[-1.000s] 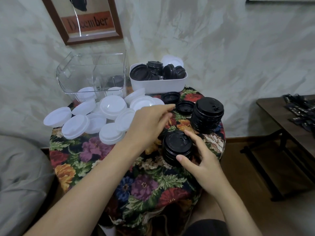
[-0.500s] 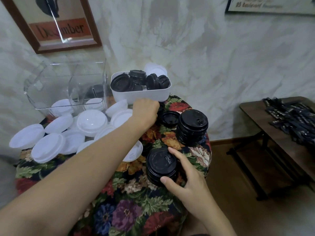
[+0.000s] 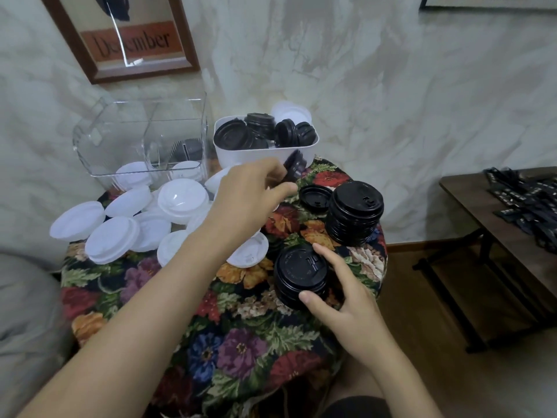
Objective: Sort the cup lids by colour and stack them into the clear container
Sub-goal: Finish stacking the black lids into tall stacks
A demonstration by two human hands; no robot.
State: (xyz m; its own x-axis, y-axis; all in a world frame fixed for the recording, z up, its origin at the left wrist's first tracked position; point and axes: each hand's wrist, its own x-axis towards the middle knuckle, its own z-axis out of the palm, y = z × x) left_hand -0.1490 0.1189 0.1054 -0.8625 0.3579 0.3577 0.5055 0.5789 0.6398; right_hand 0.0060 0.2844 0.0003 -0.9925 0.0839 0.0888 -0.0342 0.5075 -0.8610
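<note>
My left hand (image 3: 250, 194) pinches a black lid (image 3: 294, 167), tilted on edge, just in front of the white tub (image 3: 265, 155). My right hand (image 3: 340, 300) curls round a low stack of black lids (image 3: 298, 273) near the table's front. A taller black stack (image 3: 354, 212) stands to the right, with a single upturned black lid (image 3: 315, 197) beside it. Several white lids (image 3: 126, 224) lie scattered on the left. The clear container (image 3: 141, 140) stands at the back left, holding a few white lids and something dark.
The white tub holds several black lids and a white one. A floral cloth (image 3: 229, 342) covers the small round table. A dark wooden side table (image 3: 470, 200) with black items stands to the right. Grey cushion at the left; the wall is close behind.
My left hand reached toward the tub, took hold of a black lid from the table and lifted it. My right hand stayed on the low black stack.
</note>
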